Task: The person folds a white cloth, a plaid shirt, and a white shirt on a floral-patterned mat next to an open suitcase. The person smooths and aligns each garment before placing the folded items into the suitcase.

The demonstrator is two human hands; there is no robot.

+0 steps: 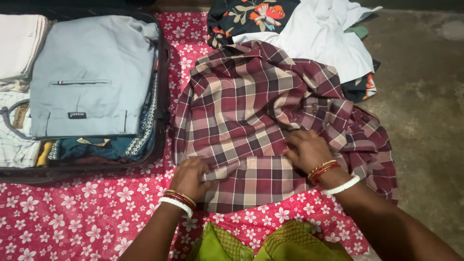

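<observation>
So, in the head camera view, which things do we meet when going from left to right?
Open suitcase with grey folded trousers → left hand → maroon checked shirt → right hand → bare concrete floor.

Shirt [251, 116]: maroon, cream and grey plaid. Floor cloth [72, 212]: red, white flowers. Folded trousers [92, 72]: pale grey-blue. Garment [328, 38]: plain white.
</observation>
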